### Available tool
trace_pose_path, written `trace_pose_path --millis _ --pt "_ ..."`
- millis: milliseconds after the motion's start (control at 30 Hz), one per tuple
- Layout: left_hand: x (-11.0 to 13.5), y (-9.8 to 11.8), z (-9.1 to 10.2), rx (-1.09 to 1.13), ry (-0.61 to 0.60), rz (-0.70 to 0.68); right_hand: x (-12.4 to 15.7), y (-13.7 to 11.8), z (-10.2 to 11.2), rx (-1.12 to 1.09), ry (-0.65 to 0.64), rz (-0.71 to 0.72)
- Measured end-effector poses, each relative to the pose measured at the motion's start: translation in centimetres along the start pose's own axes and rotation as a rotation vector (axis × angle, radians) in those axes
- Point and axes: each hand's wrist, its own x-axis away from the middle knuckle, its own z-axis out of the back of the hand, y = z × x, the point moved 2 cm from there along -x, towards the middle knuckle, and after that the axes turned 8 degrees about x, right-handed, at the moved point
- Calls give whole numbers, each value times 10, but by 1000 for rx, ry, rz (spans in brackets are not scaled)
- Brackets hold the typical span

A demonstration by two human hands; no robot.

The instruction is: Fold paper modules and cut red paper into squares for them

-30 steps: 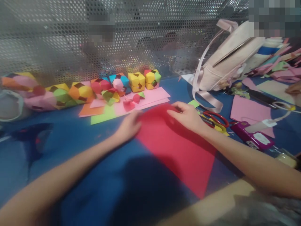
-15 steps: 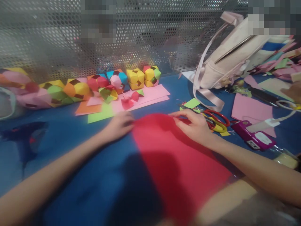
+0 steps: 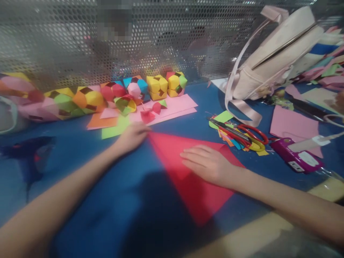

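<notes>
A sheet of red paper (image 3: 172, 150) lies on the blue table, folded over on itself with a crease along its far side. At its far left corner, my left hand (image 3: 134, 135) has its fingers closed on the paper; the fingertips are partly hidden. My right hand (image 3: 208, 165) rests flat on top of the folded layer, fingers stretched out to the left. Just beyond the paper's right end lie red-handled scissors (image 3: 252, 132) on small coloured scraps. My shadow falls across the near part of the sheet.
Folded paper balls (image 3: 88, 98) line the perforated metal panel (image 3: 172, 46). Pink sheets (image 3: 174, 111) lie before them. A blue glue gun (image 3: 29, 154) stands at left. A cream bag (image 3: 276, 53), pink squares (image 3: 292, 125) and a purple device with a cable (image 3: 297, 156) are at right.
The red paper went from a raised, curved sheet to a flatter fold. My right hand moved from its far edge down onto its surface; my left hand stayed near the left corner.
</notes>
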Motion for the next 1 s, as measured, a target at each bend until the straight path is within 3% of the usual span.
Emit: trace_pose_path --millis 233,600,833,1000 --pt "2 -5 6 81 21 69 10 -3 -8 -34 -3 -7" --pt "4 -2 5 91 52 61 7 -17 -8 -48 -47 -20" --pt "4 7 7 196 52 200 6 -16 -7 -28 -59 -11" --pt "2 4 2 185 62 128 6 -16 -5 -7 -83 8"
